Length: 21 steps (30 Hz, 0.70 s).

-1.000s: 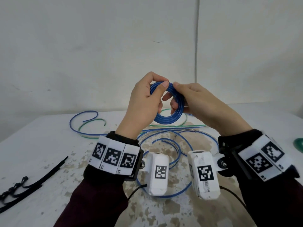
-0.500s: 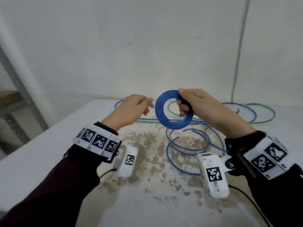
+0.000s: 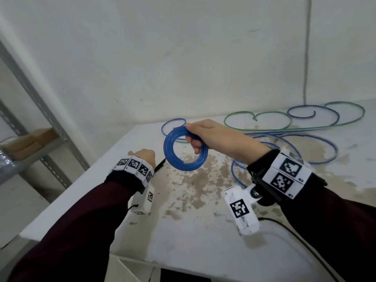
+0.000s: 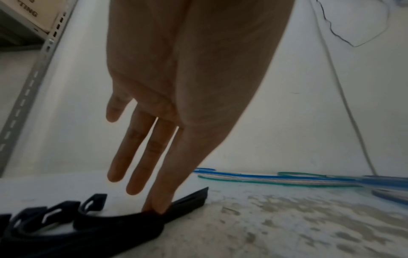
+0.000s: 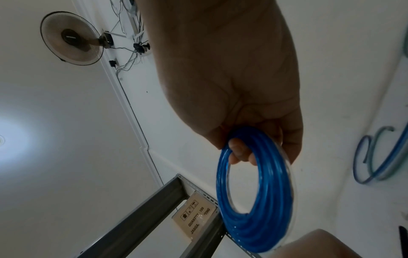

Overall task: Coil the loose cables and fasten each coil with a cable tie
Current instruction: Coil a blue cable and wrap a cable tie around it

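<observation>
My right hand [image 3: 194, 139] holds a tight blue cable coil [image 3: 184, 151] above the table, fingers curled through its ring; the right wrist view shows the coil [image 5: 262, 200] hanging from those fingers [image 5: 238, 153]. My left hand [image 3: 142, 155] is down at the table's left side. In the left wrist view its thumb and forefinger [image 4: 158, 207] pinch one black cable tie [image 4: 187, 200] from a small heap of ties [image 4: 55, 216], with the other fingers straight. Loose blue cable [image 3: 317, 153] and green cable [image 3: 284, 127] lie spread at the back right.
The white table [image 3: 193, 231] is stained brown in the middle. Its left edge runs close beside my left hand. A grey metal shelf [image 3: 40, 143] with a cardboard box stands to the left. A white wall is close behind.
My left hand has let go of the coil and dropped left to the cable ties. The right hand now holds the coil alone. My view has swung left.
</observation>
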Motion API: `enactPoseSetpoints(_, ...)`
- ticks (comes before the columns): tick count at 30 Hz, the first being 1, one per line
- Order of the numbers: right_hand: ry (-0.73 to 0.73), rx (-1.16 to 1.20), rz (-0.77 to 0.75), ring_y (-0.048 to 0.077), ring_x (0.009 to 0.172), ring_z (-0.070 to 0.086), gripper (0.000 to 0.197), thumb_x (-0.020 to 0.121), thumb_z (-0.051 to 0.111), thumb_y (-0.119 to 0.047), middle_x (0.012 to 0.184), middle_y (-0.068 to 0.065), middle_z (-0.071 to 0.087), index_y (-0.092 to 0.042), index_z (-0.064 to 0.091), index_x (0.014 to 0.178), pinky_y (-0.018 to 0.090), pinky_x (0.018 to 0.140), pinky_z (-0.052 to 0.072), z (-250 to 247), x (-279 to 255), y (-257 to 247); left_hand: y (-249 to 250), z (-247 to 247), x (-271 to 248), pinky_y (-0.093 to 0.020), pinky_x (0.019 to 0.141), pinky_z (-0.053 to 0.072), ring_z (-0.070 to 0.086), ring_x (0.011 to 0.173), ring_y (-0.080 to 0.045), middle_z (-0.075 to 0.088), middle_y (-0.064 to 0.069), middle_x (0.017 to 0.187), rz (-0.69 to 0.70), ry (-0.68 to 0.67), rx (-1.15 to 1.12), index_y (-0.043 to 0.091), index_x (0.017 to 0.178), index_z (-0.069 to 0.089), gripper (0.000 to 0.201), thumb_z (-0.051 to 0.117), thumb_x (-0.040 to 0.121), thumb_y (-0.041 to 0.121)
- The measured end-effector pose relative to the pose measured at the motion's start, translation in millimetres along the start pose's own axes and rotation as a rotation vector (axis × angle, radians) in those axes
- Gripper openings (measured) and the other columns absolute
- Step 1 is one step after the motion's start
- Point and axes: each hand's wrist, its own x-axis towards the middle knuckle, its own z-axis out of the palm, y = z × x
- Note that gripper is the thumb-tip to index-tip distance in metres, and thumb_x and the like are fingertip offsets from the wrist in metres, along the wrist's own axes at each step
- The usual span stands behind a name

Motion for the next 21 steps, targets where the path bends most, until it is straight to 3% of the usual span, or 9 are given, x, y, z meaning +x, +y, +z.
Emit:
enactPoseSetpoints(5,-0.012,-0.001,0.005,0.019,0.065,0.049,0.040,0.104,0.031,-0.030,0.059,-0.002,0.042,-0.009,0.052,0.078,0.033,0.075,0.041,4.7,3.7,2.8,-0.6,5.4,4.8,-0.043,0.092,0.029,0.054,0.077,-0.020,0.058,0.004,0.078,-0.016,0.046,-0.017,0.021,0.082,0.056,0.014,0.050,0.083,0.009)
enactPoseSetpoints(10,-0.038,-0.012,0.016,0.018,0.064,0.049,0.040,0.104,0.030,-0.031,0.059,-0.002,0.042,-0.009,0.052,0.078,0.031,0.074,0.040,6.4,4.6,8.7,-2.5,-9.2,1.7,-0.042,0.102,0.024,0.051,0.075,-0.021,0.052,0.002,0.072,-0.079,0.109,-0.051,0.017,0.070,0.047,0.015,0.051,0.083,0.011)
enactPoseSetpoints(12,-0.037,-0.015,0.015,0.018,0.065,0.049,0.040,0.104,0.031,-0.031,0.060,-0.002,0.043,-0.009,0.053,0.079,0.030,0.074,0.040,3.7,6.0,9.8,-5.9,-25.6,-2.0,-0.038,0.098,0.029,0.050,0.077,-0.023,0.057,-0.002,0.080,-0.085,0.178,-0.081,0.015,0.071,0.048,0.015,0.052,0.085,0.012)
enactPoseSetpoints(14,-0.016,0.001,0.007,0.018,0.064,0.049,0.040,0.104,0.031,-0.030,0.060,-0.001,0.042,-0.009,0.052,0.078,0.027,0.072,0.041,-2.0,8.7,8.0,-8.3,-45.0,-4.6,-0.033,0.082,0.037,0.054,0.079,-0.026,0.065,-0.008,0.092,-0.060,0.310,-0.157,0.010,0.078,0.058,0.011,0.051,0.086,0.008)
enactPoseSetpoints(17,0.038,0.054,-0.024,0.017,0.060,0.047,0.039,0.104,0.033,-0.029,0.056,-0.003,0.042,-0.011,0.052,0.075,0.025,0.068,0.043,-16.8,15.7,2.8,0.9,-78.2,-12.4,-0.032,0.071,0.045,0.063,0.087,-0.030,0.067,-0.011,0.096,0.053,0.520,-0.504,0.010,0.096,0.064,0.015,0.051,0.088,0.012)
enactPoseSetpoints(21,0.101,0.125,-0.083,0.016,0.057,0.048,0.039,0.104,0.034,-0.029,0.051,-0.007,0.042,-0.013,0.053,0.074,0.034,0.074,0.040,-47.9,20.5,-4.3,41.0,-123.2,-25.0,-0.038,0.063,0.054,0.068,0.071,-0.033,0.070,-0.015,0.077,0.337,0.481,-1.202,0.015,0.084,0.056,0.004,0.054,0.086,0.019)
